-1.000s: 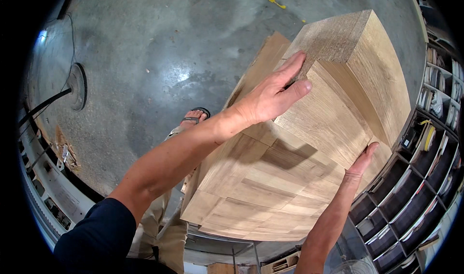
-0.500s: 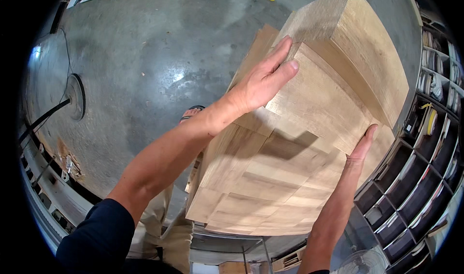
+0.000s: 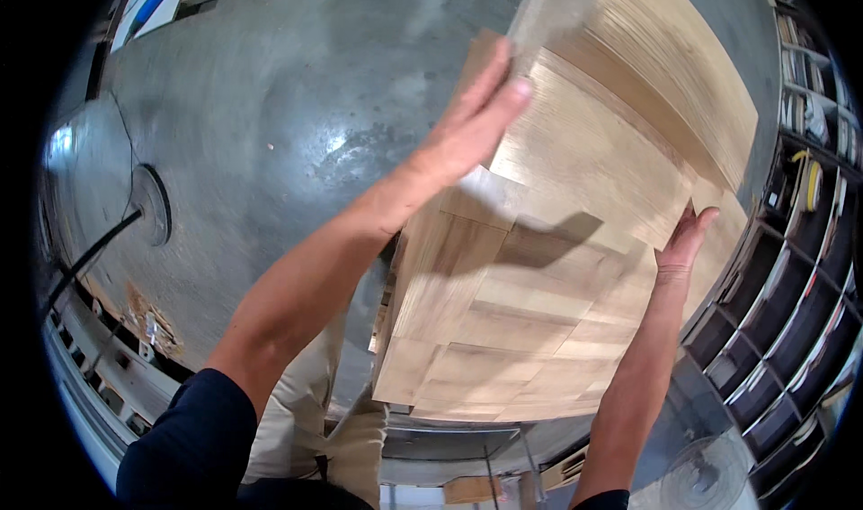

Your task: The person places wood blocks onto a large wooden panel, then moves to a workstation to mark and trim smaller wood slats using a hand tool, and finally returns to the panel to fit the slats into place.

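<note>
Pale wooden boards [image 3: 598, 141] lie in a flat layer on top of a large stack of similar boards [image 3: 530, 285]. At the left end of this layer is my left hand [image 3: 472, 119], slightly blurred, its fingers stretched and thumb apart. My right hand [image 3: 685, 245] stands at the layer's right end, palm toward the board ends and fingers extended. Whether either palm touches the wood, I cannot tell. Beyond my hands, a taller pile of boards [image 3: 674, 51] rises on the far side of the stack.
Along the right runs a dark shelf rack [image 3: 764, 330] with many compartments of thin sheets. Grey concrete floor [image 3: 252, 150] extends to the left, with a round black-rimmed base [image 3: 153, 206] and cable. A blue tool [image 3: 151, 2] lies at the far left; a fan [image 3: 706, 474] stands lower right.
My hands have moved apart: the left slid outward and away, the right shifted right with its thumb lifted off the board's edge. The whole view has shifted slightly.
</note>
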`<action>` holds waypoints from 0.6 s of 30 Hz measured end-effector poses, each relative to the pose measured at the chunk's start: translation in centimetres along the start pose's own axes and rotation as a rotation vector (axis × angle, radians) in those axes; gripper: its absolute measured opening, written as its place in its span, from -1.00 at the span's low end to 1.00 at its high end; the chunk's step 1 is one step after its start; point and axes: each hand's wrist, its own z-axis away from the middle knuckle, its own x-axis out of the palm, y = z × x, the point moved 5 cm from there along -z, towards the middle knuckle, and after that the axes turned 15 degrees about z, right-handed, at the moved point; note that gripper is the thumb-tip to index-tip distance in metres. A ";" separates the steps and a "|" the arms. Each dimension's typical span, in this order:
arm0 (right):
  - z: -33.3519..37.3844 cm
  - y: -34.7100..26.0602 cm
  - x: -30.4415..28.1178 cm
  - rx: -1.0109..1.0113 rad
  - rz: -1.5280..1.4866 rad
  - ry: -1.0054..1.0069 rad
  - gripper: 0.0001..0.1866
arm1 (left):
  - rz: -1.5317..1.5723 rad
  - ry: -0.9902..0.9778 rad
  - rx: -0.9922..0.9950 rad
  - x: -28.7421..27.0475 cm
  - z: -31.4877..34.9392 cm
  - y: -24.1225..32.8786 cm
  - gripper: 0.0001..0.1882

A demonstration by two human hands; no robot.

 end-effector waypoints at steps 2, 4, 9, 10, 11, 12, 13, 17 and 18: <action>2.9 1.6 -3.6 -0.080 0.124 0.142 -0.02 | 0.000 0.098 -0.042 -1.5 0.9 0.0 -0.24; 7.8 5.1 -6.9 -0.194 0.335 0.264 0.02 | -0.064 0.154 -0.068 -4.4 3.0 -2.0 -0.29; 30.9 21.4 -5.9 0.096 0.374 0.357 -0.29 | -0.315 0.272 -0.672 -20.0 18.2 -12.0 -0.64; 36.9 24.7 -5.0 0.287 0.315 0.375 -0.36 | -0.334 0.257 -0.771 -21.7 22.4 -12.4 -0.66; 42.4 27.3 -2.8 0.387 0.253 0.383 -0.42 | -0.466 0.178 -0.661 -25.7 27.3 -12.2 -0.66; 48.4 31.1 -2.1 0.447 0.092 0.402 -0.49 | -0.620 0.266 -0.865 -28.1 31.4 -12.7 -0.67; 54.3 35.0 -1.1 0.628 0.146 0.403 -0.57 | -0.670 0.327 -0.954 -29.9 35.0 -12.2 -0.68; 69.2 42.8 6.4 0.857 0.024 0.257 -0.59 | -0.579 0.596 -1.175 -30.7 44.8 -7.4 -0.73; 70.1 43.2 8.0 0.873 -0.006 0.262 -0.56 | -0.596 0.581 -1.134 -30.4 45.9 -6.6 -0.73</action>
